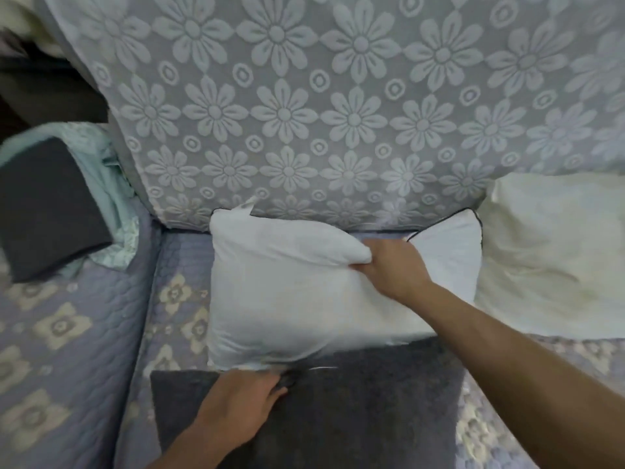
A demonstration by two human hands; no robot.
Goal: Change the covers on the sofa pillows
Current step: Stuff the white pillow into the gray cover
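Note:
A bare white pillow insert (287, 296) lies on the sofa seat, its near edge at the mouth of a dark grey fuzzy cover (355, 407). My right hand (389, 265) pinches a fold of the insert near its upper right. On the grey cover's opening edge rests my left hand (243, 404), fingers curled into the fabric. A white cover with dark piping (449, 255) lies partly under the insert on the right.
A second cream-white pillow (554, 255) rests at the right against the flowered backrest (321, 113). At the left, a dark grey pillow (50, 208) sits on a pale green cloth (115, 198). The quilted lilac seat (67, 333) extends to the left.

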